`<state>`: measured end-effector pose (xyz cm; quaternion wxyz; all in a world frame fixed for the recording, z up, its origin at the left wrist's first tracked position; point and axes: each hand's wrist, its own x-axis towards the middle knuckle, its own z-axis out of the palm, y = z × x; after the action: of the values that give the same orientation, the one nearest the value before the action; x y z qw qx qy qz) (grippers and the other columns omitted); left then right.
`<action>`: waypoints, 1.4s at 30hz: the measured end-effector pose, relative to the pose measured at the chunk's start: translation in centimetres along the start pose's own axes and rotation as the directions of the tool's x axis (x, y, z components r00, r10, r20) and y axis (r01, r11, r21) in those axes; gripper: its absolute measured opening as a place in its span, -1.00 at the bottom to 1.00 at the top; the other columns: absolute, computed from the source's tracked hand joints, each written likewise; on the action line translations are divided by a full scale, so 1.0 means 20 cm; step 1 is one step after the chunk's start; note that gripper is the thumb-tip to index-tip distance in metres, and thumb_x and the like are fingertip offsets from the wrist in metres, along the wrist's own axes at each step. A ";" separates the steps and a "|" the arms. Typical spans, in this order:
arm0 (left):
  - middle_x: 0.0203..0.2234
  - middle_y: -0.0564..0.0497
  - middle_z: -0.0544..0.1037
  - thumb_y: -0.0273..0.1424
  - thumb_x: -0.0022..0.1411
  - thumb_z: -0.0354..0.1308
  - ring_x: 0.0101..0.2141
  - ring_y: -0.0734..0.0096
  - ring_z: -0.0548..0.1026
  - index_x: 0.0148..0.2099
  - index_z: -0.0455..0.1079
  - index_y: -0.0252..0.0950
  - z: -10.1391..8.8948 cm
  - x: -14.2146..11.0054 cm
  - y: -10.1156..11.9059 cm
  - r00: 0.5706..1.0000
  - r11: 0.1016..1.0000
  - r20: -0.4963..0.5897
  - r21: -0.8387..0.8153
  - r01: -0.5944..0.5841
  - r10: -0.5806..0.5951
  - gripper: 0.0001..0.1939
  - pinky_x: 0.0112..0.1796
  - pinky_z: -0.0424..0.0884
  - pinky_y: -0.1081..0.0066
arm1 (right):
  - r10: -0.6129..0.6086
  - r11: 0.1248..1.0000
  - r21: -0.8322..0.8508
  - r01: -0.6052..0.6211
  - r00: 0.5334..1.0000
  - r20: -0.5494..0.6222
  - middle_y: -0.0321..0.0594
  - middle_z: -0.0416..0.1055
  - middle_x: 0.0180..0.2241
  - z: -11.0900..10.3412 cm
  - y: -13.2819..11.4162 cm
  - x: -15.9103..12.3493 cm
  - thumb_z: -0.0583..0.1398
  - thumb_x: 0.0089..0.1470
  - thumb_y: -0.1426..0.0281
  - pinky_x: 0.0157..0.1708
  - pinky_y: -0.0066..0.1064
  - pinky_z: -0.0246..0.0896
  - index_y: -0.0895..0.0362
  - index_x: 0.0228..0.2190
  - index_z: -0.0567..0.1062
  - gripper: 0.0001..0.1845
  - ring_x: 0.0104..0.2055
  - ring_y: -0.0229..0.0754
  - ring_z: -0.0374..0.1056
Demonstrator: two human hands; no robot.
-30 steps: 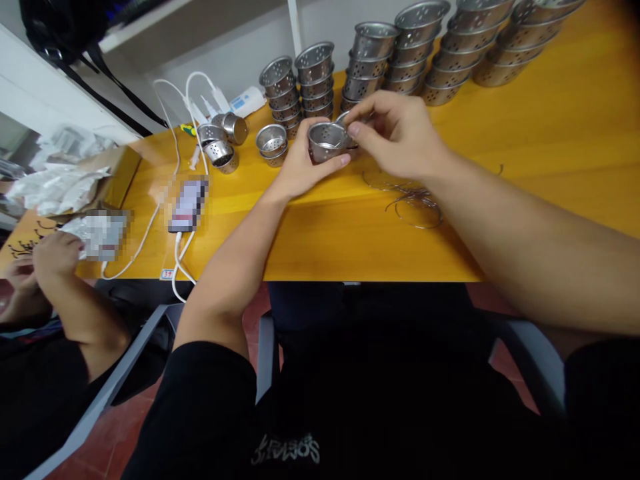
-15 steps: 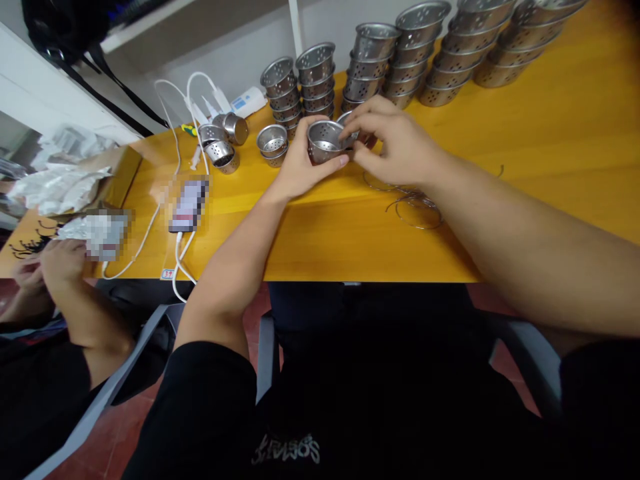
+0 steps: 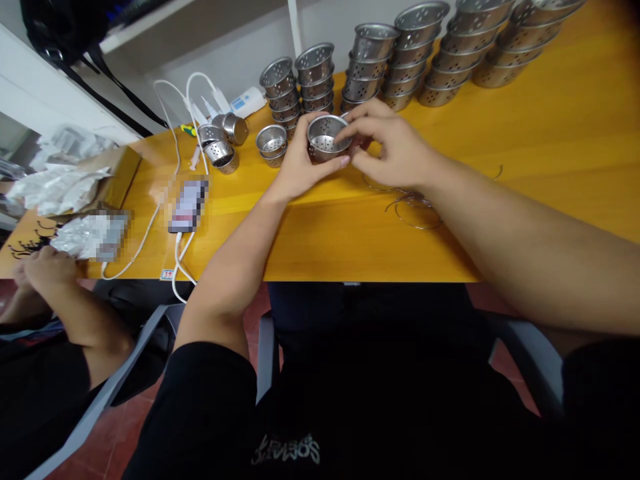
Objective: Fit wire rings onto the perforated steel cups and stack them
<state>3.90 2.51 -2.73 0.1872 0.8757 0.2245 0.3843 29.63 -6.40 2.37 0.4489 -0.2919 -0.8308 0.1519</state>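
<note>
Cup of perforated metal is in the person's left hand, a little above the worktop, with its mouth facing up. The fingers of this hand are curved around the far and left side, and the thumb lies along the near side. The right hand is at the right rim; its index finger reaches over into the cup, and the thumb is slightly apart from it – whether something thin is held between them, one cannot tell from this view.

Near the right wrist lies a loose tangle of thin wire. Behind the hands stand tall stacks of similar cups. To the left there is a short stack, then a small cluster of cups, and nearer a phone with a white cable. Farther left – another person's hands at the worktop edge.
</note>
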 end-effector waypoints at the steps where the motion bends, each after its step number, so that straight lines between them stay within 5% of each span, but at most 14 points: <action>1: 0.44 -0.21 0.35 0.45 0.43 0.19 0.46 -0.07 0.48 0.73 -0.30 0.02 0.00 0.00 0.00 1.000 1.000 -0.010 -0.008 0.018 -0.018 0.20 0.49 0.42 -0.13 | 0.014 1.000 0.012 -0.014 1.000 -0.022 -0.01 0.50 0.20 0.00 -0.01 0.00 0.39 0.45 -0.14 0.09 0.14 0.67 -0.09 0.05 0.68 -0.56 0.05 0.17 0.56; 9: 0.44 -0.22 0.45 0.48 0.34 0.27 0.45 -0.05 0.55 0.70 -0.01 -0.06 0.00 0.02 0.10 0.985 0.980 -0.037 -0.117 0.161 -0.166 0.20 0.50 0.47 -0.17 | 0.148 0.989 -0.004 -0.149 0.983 -0.109 -0.06 0.52 -0.04 -0.02 -0.05 0.02 0.22 0.31 -0.55 0.01 0.07 0.62 -0.07 -0.04 0.63 -0.17 -0.10 0.08 0.52; 17: 0.43 -0.26 0.44 0.49 0.39 0.17 0.44 -0.09 0.54 0.71 -0.07 -0.09 0.01 0.02 0.08 0.986 0.979 0.022 -0.120 0.166 -0.165 0.18 0.52 0.38 -0.27 | 0.144 0.988 -0.040 -0.149 0.983 -0.111 -0.04 0.56 -0.08 -0.01 -0.05 0.02 0.15 0.36 -0.55 -0.01 0.05 0.59 -0.05 -0.04 0.65 -0.15 -0.12 0.08 0.52; 22: 0.53 -0.27 0.33 0.47 0.40 0.20 0.49 -0.09 0.48 0.71 -0.12 -0.01 0.00 0.02 0.07 0.987 0.975 -0.002 -0.156 0.156 -0.158 0.17 0.48 0.46 -0.20 | 0.086 0.988 -0.107 -0.111 0.974 -0.209 -0.01 0.55 -0.06 -0.04 -0.01 0.02 0.23 0.44 -0.41 -0.06 0.00 0.61 -0.03 -0.05 0.66 -0.28 -0.08 0.08 0.53; 28: 0.63 -0.27 0.25 0.43 0.33 0.34 0.53 -0.15 0.42 0.71 -0.09 0.13 -0.01 -0.01 -0.01 0.969 0.955 0.009 -0.165 0.246 -0.247 0.18 0.45 0.48 -0.26 | 0.171 0.949 -0.176 -0.262 0.897 -0.408 0.01 0.57 0.10 -0.11 0.13 0.01 0.44 0.44 -0.08 -0.09 -0.04 0.64 -0.03 -0.02 0.65 -0.60 -0.11 0.05 0.53; 42: 0.58 -0.48 0.32 0.34 0.25 0.50 0.57 -0.20 0.41 0.61 0.05 -0.13 0.00 -0.04 0.02 0.946 0.928 0.140 -0.199 0.315 -0.291 0.20 0.48 0.45 -0.37 | 0.183 0.936 -0.250 -0.247 0.950 -0.254 0.02 0.55 0.04 -0.04 0.19 -0.02 0.48 0.43 0.08 0.16 0.09 0.57 -0.04 -0.05 0.65 -0.73 0.11 0.19 0.50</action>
<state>3.58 1.72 -3.03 0.3513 0.8241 0.3029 0.3251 31.85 -3.62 0.67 0.4756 -0.4569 -0.7502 0.0477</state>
